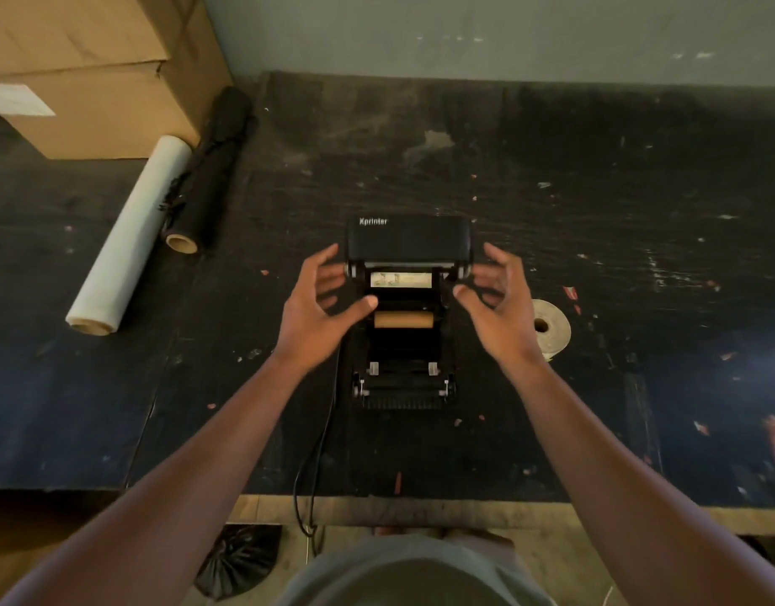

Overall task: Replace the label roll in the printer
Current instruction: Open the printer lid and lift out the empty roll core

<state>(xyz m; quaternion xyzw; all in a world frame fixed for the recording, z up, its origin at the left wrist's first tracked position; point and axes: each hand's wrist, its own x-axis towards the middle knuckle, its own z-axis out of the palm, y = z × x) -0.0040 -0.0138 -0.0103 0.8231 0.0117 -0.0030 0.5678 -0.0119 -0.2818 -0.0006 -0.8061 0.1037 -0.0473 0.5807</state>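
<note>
Both hands spread wide, empty, flanking open printer (405, 308): left hand (315, 308), right hand (499, 312); bare cardboard core (403, 319) between them.

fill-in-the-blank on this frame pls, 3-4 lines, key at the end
1. The printer lid stands ____, exposing the bay.
2. Inside the bay lies a bare brown ____.
3. The label roll sits on the table on the person's ____ side of the printer.
4. The left hand and right hand both hold ____.

Missing words: open; core; right; nothing
</note>
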